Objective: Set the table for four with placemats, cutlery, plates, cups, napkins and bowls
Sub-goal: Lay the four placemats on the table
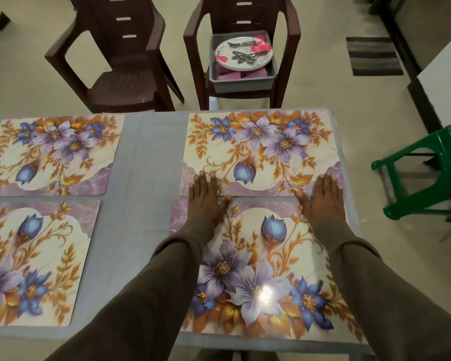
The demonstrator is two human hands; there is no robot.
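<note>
Grey cloth covers the surface in front of you, and four floral placemats lie on it in two pairs. Your left hand and your right hand are both spread flat, palms down and fingers extended, holding nothing; each rests across the seam where the far right placemat meets the near right placemat, with your fingertips on the purple border of the far one. Those two mats touch or nearly touch along their purple edges. To your left, the far left placemat and the near left placemat lie with a narrow strip of grey showing between them, and a wider band of bare cloth separates the left pair from the right pair. Your brown sleeves reach in from the bottom edge over the near right mat. Beyond the far edge of the surface stand two dark brown plastic chairs: the left chair has nothing on its seat, while the right chair carries a grey tub. Inside the tub sits a stack of white plates with red flower prints, cutlery lying on the top plate, and pink-purple items beneath that you cannot identify clearly. A green stool stands on the pale floor to your right, and a striped mat lies farther back.
</note>
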